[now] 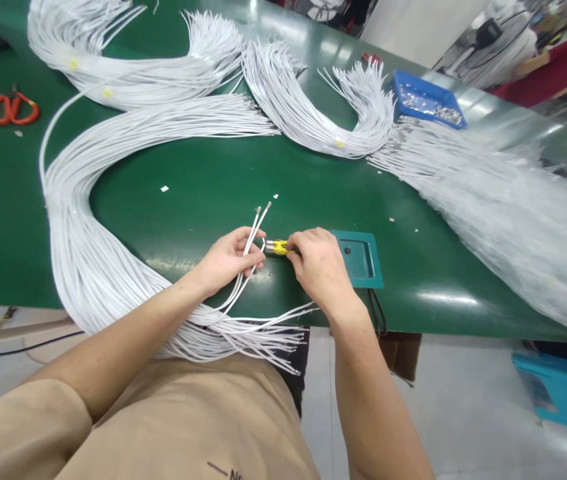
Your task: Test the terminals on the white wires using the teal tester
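Observation:
My left hand [233, 260] is closed around a few white cables [250, 241], their metal-tipped ends pointing up and away from me. One cable end bends toward the right, close to the metal tips of a small yellow hand tool [279, 247]. That tool sits in the closed fingers of my right hand [319, 263]; its exact kind is unclear, and my fingers hide its rear part. The held cables run down into a large curved bundle of white cables [70, 220], which loops around my left forearm and hangs over the table's front edge.
Further white cable bundles [163, 83] [308, 120] lie across the back of the green table [163, 220]. Orange-handled cutters [10, 110] lie left. A teal tray [376, 260] is beside my right hand. A blue bin [428, 100] holds small metal parts; plastic-wrapped cables [503, 213] cover the right.

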The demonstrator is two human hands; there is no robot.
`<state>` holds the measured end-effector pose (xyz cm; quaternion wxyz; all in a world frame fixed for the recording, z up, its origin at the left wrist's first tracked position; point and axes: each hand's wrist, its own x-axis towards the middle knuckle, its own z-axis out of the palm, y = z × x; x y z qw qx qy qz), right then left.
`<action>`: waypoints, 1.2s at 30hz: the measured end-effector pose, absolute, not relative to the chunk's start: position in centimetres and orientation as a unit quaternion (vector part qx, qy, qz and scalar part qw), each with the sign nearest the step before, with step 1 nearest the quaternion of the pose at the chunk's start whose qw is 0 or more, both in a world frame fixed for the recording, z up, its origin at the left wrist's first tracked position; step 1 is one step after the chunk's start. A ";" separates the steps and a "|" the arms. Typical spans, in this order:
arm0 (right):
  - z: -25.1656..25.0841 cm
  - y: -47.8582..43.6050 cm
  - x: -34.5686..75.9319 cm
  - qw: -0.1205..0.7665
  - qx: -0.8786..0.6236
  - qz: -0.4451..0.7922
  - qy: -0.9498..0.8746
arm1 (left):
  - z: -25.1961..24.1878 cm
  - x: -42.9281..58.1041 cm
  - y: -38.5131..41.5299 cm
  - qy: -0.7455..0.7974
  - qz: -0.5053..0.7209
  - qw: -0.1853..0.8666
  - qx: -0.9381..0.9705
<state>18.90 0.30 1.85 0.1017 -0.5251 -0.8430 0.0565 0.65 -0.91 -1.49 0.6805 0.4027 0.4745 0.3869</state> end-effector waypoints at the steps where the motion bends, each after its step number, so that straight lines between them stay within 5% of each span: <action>1: 1.8 0.3 19.0 0.104 -0.525 0.058 -0.843 | -1.5 0.7 -0.8 0.480 0.388 0.675 0.404; 13: 1.5 0.2 18.7 0.128 -0.545 0.049 -0.828 | -2.8 1.3 -0.4 0.523 0.355 0.633 0.447; 22: 2.0 -3.7 16.6 0.292 -0.545 0.056 -0.784 | -2.7 0.6 -0.6 0.511 0.366 0.651 0.427; 36: 0.0 -8.8 12.1 0.123 -0.447 0.046 -0.885 | -1.0 -1.8 -1.8 0.485 0.401 0.674 0.386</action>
